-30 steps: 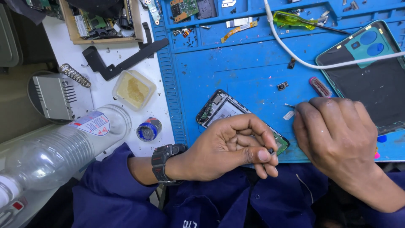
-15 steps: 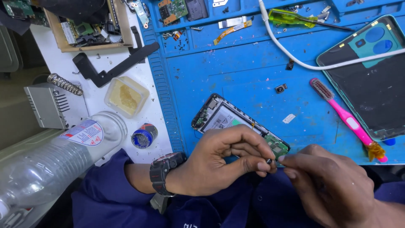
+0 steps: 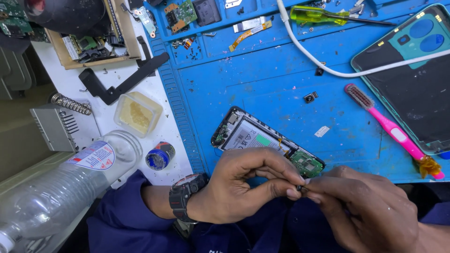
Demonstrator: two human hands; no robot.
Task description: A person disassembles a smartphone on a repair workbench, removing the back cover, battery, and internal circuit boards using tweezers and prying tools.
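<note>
Your left hand (image 3: 243,187) and right hand (image 3: 370,211) pinch a tiny dark part (image 3: 300,189) betw. fingertips, just below the opened phone (image 3: 262,140). Back's off, board exposed; reassembly not yet done.

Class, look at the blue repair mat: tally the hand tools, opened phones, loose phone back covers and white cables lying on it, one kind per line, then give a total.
Hand tools: 2 (pink toothbrush, green-handled screwdriver)
Opened phones: 1 (opened phone)
Back covers: 1 (teal-edged back cover)
White cables: 1 (white cable)
Total: 5

Both hands (image 3: 300,197) pinched, fingertips touching
</note>
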